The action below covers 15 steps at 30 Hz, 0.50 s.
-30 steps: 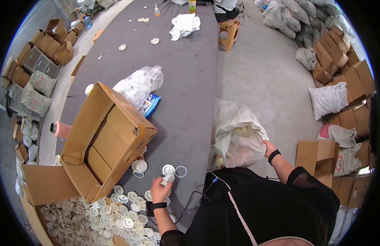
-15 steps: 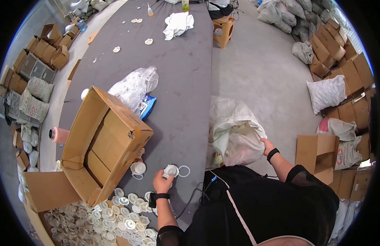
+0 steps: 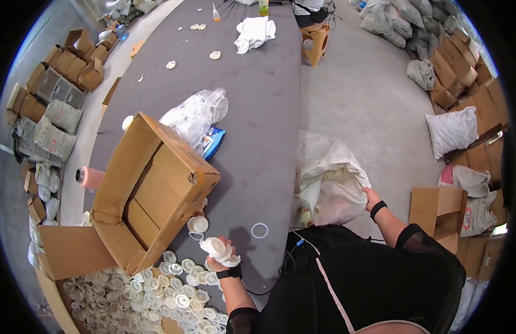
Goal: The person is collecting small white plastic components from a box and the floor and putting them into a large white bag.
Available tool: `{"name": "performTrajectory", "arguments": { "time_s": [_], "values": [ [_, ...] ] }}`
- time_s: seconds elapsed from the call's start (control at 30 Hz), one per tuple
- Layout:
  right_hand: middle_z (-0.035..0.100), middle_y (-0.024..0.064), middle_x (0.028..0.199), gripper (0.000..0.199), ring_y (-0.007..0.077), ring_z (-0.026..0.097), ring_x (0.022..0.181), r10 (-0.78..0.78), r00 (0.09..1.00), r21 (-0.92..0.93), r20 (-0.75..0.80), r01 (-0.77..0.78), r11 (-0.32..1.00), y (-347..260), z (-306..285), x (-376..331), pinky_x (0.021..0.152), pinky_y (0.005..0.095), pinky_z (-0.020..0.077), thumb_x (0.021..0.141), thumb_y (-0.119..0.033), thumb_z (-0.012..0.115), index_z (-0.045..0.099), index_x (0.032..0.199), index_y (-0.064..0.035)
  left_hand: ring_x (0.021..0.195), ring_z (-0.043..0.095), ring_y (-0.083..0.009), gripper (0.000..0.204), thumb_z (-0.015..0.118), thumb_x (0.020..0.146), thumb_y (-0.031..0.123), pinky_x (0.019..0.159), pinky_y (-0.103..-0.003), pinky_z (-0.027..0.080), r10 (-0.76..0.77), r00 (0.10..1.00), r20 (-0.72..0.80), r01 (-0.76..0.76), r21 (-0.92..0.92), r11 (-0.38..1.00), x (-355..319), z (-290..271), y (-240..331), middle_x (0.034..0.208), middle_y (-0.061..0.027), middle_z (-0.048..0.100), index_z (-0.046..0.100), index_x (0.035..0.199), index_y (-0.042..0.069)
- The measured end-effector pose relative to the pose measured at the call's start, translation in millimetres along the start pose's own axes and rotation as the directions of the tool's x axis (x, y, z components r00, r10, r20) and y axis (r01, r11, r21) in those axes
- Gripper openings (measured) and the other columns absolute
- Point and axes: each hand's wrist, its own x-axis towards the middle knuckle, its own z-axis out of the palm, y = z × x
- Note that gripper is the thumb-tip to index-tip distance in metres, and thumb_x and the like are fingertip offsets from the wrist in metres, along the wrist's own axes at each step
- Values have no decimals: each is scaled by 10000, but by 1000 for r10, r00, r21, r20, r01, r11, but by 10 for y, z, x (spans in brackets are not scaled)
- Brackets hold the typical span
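My left hand [image 3: 215, 265] is closed around white round plastic parts [image 3: 215, 248], held above the near part of the grey table [image 3: 252, 139]. Exactly how many pieces are in it is hard to make out. To its right a thin white ring [image 3: 259, 224] lies flat on the cloth. Another round white cap [image 3: 199, 224] sits just beyond the hand, beside the cardboard box. My right hand [image 3: 371, 201] grips the rim of a white sack [image 3: 324, 150] that hangs at the table's right edge. Inside the sack is a clear plastic liner [image 3: 341, 203].
A tilted open cardboard box [image 3: 152, 195] stands left of my hand. In front of it many white caps [image 3: 152, 295] lie heaped. Beyond are a clear plastic bag [image 3: 196, 114], a blue packet [image 3: 213, 142] and a pink bottle [image 3: 92, 178]. Another open carton [image 3: 425, 209] stands right.
My left hand has drawn back from the thin ring, lifting and turning the white parts, and the ring stays on the table. My right hand keeps its grip on the sack's rim.
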Motion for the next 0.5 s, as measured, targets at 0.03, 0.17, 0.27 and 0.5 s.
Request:
{"name": "performTrajectory", "arguments": {
  "time_s": [0.03,0.17,0.27,0.5],
  "values": [
    [549,172,1046,380,300,544,941,4,1000,4,15,-4,1000,3,14,-18,853,419,425,770,-120,488,452,1111,44,676,498,-206,496,638,595,315,434,-288,468,-22,1000,-22,22,-7,1000,22,36,-4,868,-122,495,479,972,35],
    [576,164,983,331,284,563,905,-83,995,52,62,79,996,16,-132,-24,834,399,440,748,-108,490,502,1038,50,764,543,-233,548,652,585,244,608,-332,497,-204,978,-54,210,190,959,175,-20,-28,910,-130,524,452,1041,16],
    [586,138,950,314,258,565,875,-181,983,-33,4,181,983,81,44,-79,799,376,448,732,-93,514,514,1021,30,889,562,-243,570,667,590,129,799,-353,454,-387,917,-95,382,490,784,427,305,-196,1003,-128,552,439,1097,2],
    [566,123,945,317,218,553,850,-337,930,-132,-148,319,938,24,289,-306,747,338,441,711,-77,575,490,1002,17,670,541,-112,266,670,665,125,597,-241,435,-810,583,-71,348,922,170,1172,1283,-1464,771,-40,578,559,872,-3]
  ]
}}
